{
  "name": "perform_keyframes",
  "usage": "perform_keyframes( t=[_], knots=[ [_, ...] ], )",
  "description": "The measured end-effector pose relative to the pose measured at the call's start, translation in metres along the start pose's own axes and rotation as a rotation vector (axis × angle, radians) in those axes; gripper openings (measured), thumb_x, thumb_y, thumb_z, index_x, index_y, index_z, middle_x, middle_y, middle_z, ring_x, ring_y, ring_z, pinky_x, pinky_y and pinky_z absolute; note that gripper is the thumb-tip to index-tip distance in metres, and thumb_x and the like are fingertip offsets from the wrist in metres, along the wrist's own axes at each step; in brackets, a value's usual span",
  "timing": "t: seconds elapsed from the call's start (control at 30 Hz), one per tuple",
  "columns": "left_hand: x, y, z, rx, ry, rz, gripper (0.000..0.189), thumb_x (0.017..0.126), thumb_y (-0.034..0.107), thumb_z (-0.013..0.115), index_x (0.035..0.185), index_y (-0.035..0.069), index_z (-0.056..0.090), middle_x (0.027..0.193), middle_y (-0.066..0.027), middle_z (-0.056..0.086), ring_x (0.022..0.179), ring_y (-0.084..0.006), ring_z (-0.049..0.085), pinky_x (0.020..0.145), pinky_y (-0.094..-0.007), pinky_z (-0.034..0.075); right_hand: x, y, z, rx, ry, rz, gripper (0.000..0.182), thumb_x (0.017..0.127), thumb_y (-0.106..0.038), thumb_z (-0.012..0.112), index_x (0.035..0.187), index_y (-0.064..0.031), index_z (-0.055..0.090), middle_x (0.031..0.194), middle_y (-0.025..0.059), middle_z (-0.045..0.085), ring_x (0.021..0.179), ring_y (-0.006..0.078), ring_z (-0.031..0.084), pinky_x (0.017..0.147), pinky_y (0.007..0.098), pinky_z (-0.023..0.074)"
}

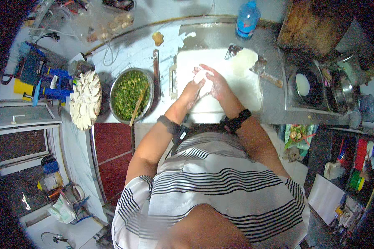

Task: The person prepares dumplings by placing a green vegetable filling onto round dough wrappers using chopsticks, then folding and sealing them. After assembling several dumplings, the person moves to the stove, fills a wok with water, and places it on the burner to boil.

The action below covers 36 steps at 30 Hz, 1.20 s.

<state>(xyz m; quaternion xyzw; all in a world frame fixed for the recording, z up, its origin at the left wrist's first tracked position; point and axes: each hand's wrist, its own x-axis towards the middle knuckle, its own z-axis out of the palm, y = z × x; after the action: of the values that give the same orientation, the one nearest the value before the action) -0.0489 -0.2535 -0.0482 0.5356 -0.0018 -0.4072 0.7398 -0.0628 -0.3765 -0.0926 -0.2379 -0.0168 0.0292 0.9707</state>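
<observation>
A pale lump of dough (203, 79) is held between my left hand (192, 90) and my right hand (219, 83), both dusted with flour. They are above a white cutting board (187, 57) with a handle slot at its left side. Past my right hand, at the board's upper right, a flat piece of dough (245, 61) lies over what looks like a cleaver, its wooden handle (271, 79) pointing to the lower right. Left of the board stands a metal bowl (112, 107) of chopped green filling (127, 90), with chopsticks (138, 107) resting in it.
Shaped dumplings (85, 99) crowd a round tray at the left. Between bowl and board lies a long brown stick (156, 73). A yellowish lump (158, 38) and a blue bottle (248, 21) are at the back. The sink (288, 102) at the right holds a dark pan (311, 96).
</observation>
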Motion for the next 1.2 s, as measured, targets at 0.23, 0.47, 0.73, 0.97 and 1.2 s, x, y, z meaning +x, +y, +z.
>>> perform_keyframes(
  t=[0.23,0.47,0.73,0.97,1.2],
  knots=[
    [0.005,-0.003,-0.021,0.337,0.123,-0.012,0.028,0.085,0.018,0.049,0.099,-0.006,0.048,0.084,-0.0078,0.054,0.067,-0.0124,0.051,0.061,-0.0254,0.049,0.001,-0.011,0.004,-0.273,0.107,0.057,0.046,0.081,-0.008,0.051,0.123,0.0010,0.036,0.122,0.0186,0.042,0.112,0.0246,0.043,0.092,0.0348,0.0364],
    [0.009,0.013,-0.011,0.140,0.090,0.041,0.029,0.087,0.014,0.045,0.109,-0.004,0.045,0.094,-0.0094,0.055,0.077,-0.0142,0.055,0.064,-0.0239,0.050,0.010,-0.006,-0.010,-1.000,0.474,-0.102,0.047,0.084,-0.032,0.049,0.119,-0.0010,0.039,0.109,0.0102,0.053,0.094,0.0198,0.053,0.080,0.0286,0.0439],
    [0.003,0.016,0.002,0.135,0.009,0.060,0.032,0.088,0.015,0.043,0.119,0.010,0.039,0.103,-0.0066,0.050,0.088,-0.0157,0.051,0.071,-0.0301,0.048,-0.013,-0.019,0.003,-0.395,0.298,0.188,0.039,0.085,-0.030,0.050,0.111,-0.0022,0.045,0.099,0.0086,0.052,0.085,0.0192,0.054,0.067,0.0294,0.0476],
    [0.025,-0.002,-0.024,-0.557,0.054,-0.072,0.052,0.084,0.041,0.046,0.118,0.004,0.036,0.103,-0.0092,0.049,0.096,-0.0237,0.048,0.090,-0.0368,0.037,-0.013,-0.007,0.035,-1.008,0.191,-0.022,0.043,0.088,-0.028,0.036,0.123,-0.0038,0.038,0.101,0.0195,0.056,0.090,0.0334,0.054,0.082,0.0405,0.0410],
    [0.025,-0.015,-0.025,-0.559,0.028,0.068,0.032,0.090,0.030,0.037,0.108,0.004,0.045,0.110,-0.0138,0.049,0.100,-0.0266,0.048,0.087,-0.0383,0.040,-0.022,0.018,0.039,-2.036,-0.108,-0.231,0.056,0.087,-0.034,0.032,0.129,0.0018,0.022,0.134,0.0198,0.025,0.126,0.0310,0.020,0.102,0.0450,0.0122]
  ],
)
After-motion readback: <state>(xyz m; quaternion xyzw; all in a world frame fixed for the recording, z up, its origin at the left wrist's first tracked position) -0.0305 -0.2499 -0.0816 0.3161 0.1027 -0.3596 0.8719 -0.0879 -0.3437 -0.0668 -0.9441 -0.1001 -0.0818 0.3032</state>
